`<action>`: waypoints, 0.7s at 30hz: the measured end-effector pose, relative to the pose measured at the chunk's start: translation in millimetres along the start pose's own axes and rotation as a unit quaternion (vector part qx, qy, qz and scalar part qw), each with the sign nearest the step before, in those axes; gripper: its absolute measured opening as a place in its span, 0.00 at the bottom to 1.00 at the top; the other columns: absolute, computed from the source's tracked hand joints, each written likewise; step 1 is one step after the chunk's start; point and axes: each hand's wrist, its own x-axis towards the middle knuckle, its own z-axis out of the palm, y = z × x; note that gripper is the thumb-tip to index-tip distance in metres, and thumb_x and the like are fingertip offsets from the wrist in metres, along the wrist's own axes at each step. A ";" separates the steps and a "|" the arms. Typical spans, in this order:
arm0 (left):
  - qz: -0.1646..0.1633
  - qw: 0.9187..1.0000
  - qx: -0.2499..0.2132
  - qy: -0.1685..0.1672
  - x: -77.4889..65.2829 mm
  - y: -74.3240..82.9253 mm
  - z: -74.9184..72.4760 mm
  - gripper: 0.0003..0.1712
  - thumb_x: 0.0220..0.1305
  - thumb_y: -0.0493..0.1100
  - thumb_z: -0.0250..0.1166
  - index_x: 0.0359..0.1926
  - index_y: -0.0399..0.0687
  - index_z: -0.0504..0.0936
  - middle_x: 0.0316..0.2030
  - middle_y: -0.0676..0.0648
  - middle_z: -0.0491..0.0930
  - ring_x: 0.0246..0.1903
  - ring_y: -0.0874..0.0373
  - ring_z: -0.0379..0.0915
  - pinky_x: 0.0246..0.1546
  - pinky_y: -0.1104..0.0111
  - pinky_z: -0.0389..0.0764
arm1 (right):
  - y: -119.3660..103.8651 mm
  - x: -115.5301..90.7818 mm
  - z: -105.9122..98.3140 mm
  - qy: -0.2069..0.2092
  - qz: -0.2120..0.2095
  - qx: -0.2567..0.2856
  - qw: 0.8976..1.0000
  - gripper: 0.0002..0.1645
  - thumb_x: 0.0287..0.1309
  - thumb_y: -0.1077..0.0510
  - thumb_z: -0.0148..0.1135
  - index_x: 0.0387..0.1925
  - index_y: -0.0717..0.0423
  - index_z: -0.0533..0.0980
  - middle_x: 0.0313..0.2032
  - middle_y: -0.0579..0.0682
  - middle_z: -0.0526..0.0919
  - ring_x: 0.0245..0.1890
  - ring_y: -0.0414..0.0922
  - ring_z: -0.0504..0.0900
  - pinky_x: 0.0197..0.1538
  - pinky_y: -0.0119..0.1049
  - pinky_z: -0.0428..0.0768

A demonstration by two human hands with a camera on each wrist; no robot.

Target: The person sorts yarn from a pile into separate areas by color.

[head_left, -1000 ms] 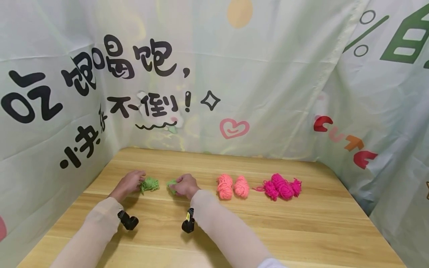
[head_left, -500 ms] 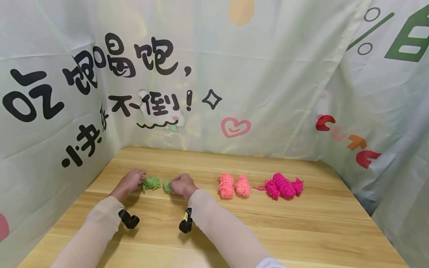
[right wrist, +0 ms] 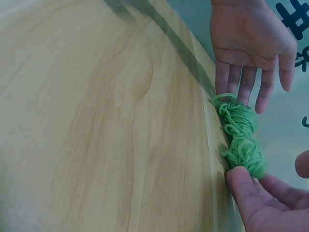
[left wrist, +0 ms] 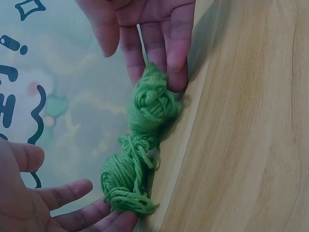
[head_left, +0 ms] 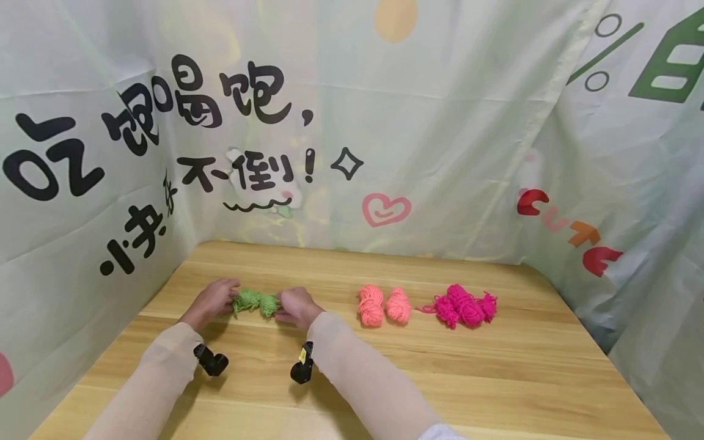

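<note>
Two small green yarn balls lie end to end on the wooden table in the head view, the left ball (head_left: 249, 299) touching the right ball (head_left: 269, 305). My left hand (head_left: 216, 297) is at the outer end of the left ball, its relaxed fingers touching the yarn. At the other side, my right hand (head_left: 299, 304) rests its fingertips against the right ball. In the left wrist view the right hand (left wrist: 157, 34) shows its palm with the fingers extended and the thumb apart. A loose strand runs from the right ball (left wrist: 152, 104) up between those fingers.
Two coral yarn balls (head_left: 371, 305) lie side by side right of my right hand. Farther right is a cluster of magenta yarn balls (head_left: 466, 305) with a loose strand. Printed cloth (head_left: 440, 153) hangs behind and beside the wooden table (head_left: 467, 379).
My right hand has moved left with the second green yarn ball until it met the first, and its fingers have loosened from the ball. The left hand has stayed put.
</note>
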 end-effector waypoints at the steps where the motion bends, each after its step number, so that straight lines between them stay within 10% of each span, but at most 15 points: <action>1: 0.001 1.000 0.000 -0.002 0.2 -0.2 -0.2 0.34 0.78 0.51 0.34 0.69 0.25 0.54 0.63 0.24 0.61 0.61 0.32 0.60 0.57 0.48 0.70 | -0.2 0.0 0.0 -0.004 0.002 0.004 1.000 0.18 0.67 0.62 0.52 0.54 0.69 0.71 0.41 0.55 0.76 0.38 0.50 0.78 0.45 0.40 0.82; 21: 0.002 1.000 -0.001 -0.014 -5.2 5.7 -8.2 0.36 0.78 0.52 0.35 0.69 0.22 0.50 0.61 0.21 0.61 0.59 0.30 0.62 0.56 0.48 0.71 | -12.2 -4.7 -13.4 -0.030 0.004 -0.025 0.999 0.24 0.68 0.56 0.53 0.62 0.62 0.71 0.49 0.61 0.78 0.43 0.55 0.79 0.48 0.46 0.80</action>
